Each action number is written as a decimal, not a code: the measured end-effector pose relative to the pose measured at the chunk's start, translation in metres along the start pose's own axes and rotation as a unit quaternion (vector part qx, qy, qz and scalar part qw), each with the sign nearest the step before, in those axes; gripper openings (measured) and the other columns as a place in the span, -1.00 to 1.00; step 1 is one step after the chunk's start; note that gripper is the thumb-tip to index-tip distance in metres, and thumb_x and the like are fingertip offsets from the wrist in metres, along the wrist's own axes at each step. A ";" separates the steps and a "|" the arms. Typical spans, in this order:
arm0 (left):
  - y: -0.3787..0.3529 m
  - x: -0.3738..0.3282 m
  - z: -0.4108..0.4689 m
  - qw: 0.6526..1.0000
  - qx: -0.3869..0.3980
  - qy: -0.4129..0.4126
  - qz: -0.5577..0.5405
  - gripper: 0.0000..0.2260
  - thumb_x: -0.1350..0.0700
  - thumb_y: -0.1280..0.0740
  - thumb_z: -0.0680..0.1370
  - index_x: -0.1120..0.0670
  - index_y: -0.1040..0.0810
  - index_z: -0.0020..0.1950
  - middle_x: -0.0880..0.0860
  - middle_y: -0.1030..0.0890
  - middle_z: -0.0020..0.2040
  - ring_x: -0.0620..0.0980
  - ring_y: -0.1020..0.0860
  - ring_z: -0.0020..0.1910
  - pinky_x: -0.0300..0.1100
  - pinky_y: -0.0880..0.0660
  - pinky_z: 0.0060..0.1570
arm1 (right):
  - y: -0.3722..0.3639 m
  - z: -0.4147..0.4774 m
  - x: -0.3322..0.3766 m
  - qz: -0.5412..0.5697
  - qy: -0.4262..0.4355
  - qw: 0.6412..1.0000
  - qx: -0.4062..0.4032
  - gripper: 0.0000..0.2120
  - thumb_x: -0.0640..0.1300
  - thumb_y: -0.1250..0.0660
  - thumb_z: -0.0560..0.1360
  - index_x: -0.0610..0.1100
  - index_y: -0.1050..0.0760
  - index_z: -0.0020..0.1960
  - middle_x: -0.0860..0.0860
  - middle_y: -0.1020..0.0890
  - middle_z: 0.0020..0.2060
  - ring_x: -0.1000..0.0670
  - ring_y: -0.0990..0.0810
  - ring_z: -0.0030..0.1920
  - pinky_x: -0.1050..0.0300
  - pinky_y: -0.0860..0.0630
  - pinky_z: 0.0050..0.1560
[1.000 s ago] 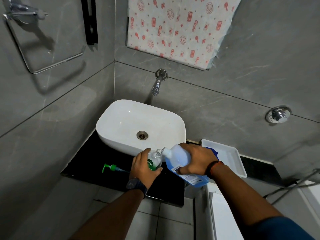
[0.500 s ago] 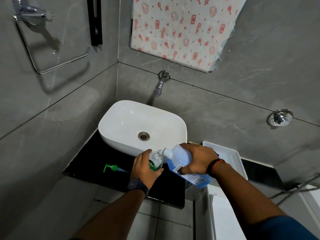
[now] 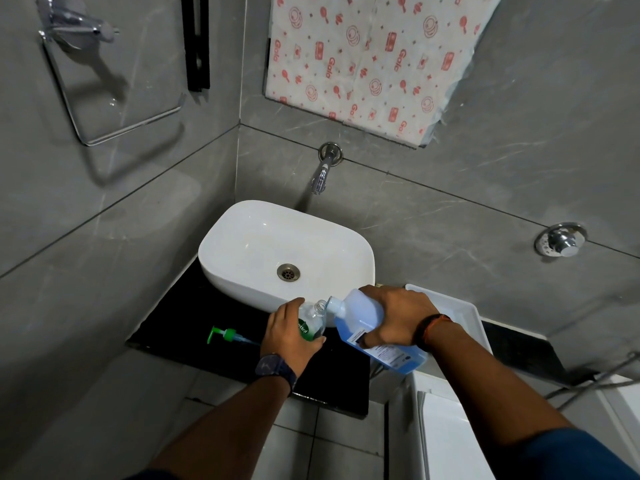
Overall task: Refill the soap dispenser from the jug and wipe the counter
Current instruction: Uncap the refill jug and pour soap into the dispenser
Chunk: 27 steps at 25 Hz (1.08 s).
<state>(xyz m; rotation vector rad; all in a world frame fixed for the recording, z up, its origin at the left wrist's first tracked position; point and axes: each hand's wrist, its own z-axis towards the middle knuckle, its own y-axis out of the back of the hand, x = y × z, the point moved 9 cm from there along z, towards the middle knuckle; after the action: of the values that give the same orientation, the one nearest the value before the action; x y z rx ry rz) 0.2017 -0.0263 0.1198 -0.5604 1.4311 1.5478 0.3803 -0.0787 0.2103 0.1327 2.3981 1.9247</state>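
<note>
My left hand (image 3: 289,332) grips a clear soap dispenser bottle (image 3: 313,322) with a green label, standing open on the black counter (image 3: 194,317) in front of the basin. My right hand (image 3: 398,318) holds a translucent jug (image 3: 367,327) of blue liquid, tipped to the left, its spout at the bottle's open neck. The green pump head (image 3: 227,336) with its tube lies on the counter left of the bottle.
A white basin (image 3: 249,244) sits on the counter under a wall tap (image 3: 323,171). A white tray (image 3: 460,313) stands to the right behind my right hand. A towel ring (image 3: 104,109) hangs on the left wall. A white appliance top (image 3: 446,431) lies below right.
The view has shifted slightly; both hands keep their grips, and the jug stays tipped at the bottle's neck.
</note>
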 end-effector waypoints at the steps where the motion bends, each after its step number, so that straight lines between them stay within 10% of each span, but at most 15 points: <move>1: 0.000 0.000 0.001 1.000 0.000 0.000 0.001 -0.29 0.03 -0.60 0.14 0.05 -0.42 0.22 0.07 -0.54 0.12 0.12 -0.48 0.08 -0.06 -0.47 0.06 | 0.000 0.000 0.000 0.001 0.000 1.000 0.003 -0.10 0.48 -0.34 0.09 0.18 -0.25 0.35 0.04 -0.60 0.17 -0.08 -0.57 0.06 0.03 -0.47 -0.02; 27: 0.000 0.000 0.003 1.000 0.015 0.021 -0.005 -0.30 0.00 -0.58 0.17 0.04 -0.40 0.23 0.07 -0.52 0.13 0.11 -0.46 0.11 -0.06 -0.48 0.06 | 0.008 0.003 0.003 0.003 0.008 1.000 0.016 -0.14 0.46 -0.35 0.13 0.18 -0.25 0.35 0.04 -0.59 0.15 -0.08 -0.56 0.03 0.03 -0.48 -0.04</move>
<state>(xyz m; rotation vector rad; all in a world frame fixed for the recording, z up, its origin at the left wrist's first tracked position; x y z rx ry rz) 0.2024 -0.0235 0.1207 -0.5842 1.4784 1.5112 0.3776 -0.0741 0.2181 0.1266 2.4403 1.8980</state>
